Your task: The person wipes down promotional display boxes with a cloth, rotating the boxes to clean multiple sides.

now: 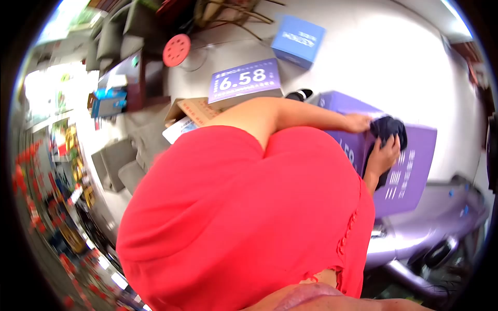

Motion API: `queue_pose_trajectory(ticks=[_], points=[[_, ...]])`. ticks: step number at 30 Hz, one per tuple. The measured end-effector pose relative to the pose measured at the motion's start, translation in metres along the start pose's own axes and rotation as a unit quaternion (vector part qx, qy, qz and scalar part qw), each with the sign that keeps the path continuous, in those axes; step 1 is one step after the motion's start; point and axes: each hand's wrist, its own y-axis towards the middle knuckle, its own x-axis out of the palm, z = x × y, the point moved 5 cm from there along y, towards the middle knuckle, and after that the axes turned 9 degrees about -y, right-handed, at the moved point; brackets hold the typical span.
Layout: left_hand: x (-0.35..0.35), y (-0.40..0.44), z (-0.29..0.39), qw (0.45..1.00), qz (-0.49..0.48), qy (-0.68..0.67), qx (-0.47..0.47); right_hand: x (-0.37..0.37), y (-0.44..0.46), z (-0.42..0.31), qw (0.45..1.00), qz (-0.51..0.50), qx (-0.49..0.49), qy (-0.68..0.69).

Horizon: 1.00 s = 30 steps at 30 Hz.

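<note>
At the right, a dark cloth [390, 127] lies bunched against the purple box [417, 163], which has white lettering. My left hand [358, 123] reaches across from the left and has its fingers closed at the cloth's left edge, near the box's upper part. Below it, my right hand [384, 154] grips the cloth, with its fingers bent over the dark folds. Part of the cloth hangs down behind my right wrist. Red clothing fills the middle of the view and hides most of my right arm.
A blue box [298, 41] and a purple-and-white box [245, 80] stand on the floor, beside an open cardboard box [199, 110]. A red round stool [177, 50] is further left. A shiny purple vehicle [430, 217] stands at the lower right. Grey seats are at left.
</note>
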Motion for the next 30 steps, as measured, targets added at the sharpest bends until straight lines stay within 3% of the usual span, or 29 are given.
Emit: queue_pose_trajectory(ticks=[1, 4, 12, 17, 19, 23, 25, 27, 28, 29, 30], points=[[-0.004, -0.005, 0.009, 0.999, -0.028, 0.02, -0.008, 0.01, -0.004, 0.001, 0.999, -0.013, -0.003, -0.038], [-0.02, -0.011, 0.001, 0.994, 0.039, 0.101, -0.008, 0.012, -0.006, 0.008, 0.999, 0.012, 0.004, -0.053], [-0.103, -0.048, -0.019, 0.99, 0.075, 0.102, -0.065, 0.046, -0.004, 0.029, 0.996, 0.044, -0.024, -0.074], [-0.151, -0.058, -0.089, 0.971, 0.083, 0.205, -0.091, 0.049, 0.006, 0.027, 0.995, 0.046, -0.043, -0.077], [-0.158, -0.055, -0.116, 0.95, 0.03, 0.301, -0.074, 0.051, 0.01, 0.03, 0.995, 0.045, -0.046, -0.081], [-0.181, -0.056, -0.171, 0.955, 0.078, 0.279, -0.068, 0.053, 0.019, 0.028, 0.994, 0.049, -0.055, -0.08], [-0.182, -0.051, -0.191, 0.929, -0.006, 0.37, -0.031, 0.054, 0.025, 0.029, 0.994, 0.052, -0.059, -0.08], [-0.19, -0.082, -0.163, 0.935, 0.014, 0.354, -0.023, 0.053, 0.03, 0.029, 0.993, 0.055, -0.064, -0.079], [-0.198, -0.096, -0.17, 0.974, 0.102, 0.124, -0.162, 0.053, 0.031, 0.029, 0.993, 0.058, -0.066, -0.08], [-0.197, -0.117, -0.177, 0.933, 0.18, -0.119, -0.287, 0.054, 0.032, 0.03, 0.993, 0.062, -0.069, -0.079], [-0.199, -0.137, -0.155, 0.925, 0.222, -0.124, -0.283, 0.055, 0.034, 0.029, 0.992, 0.066, -0.072, -0.078]])
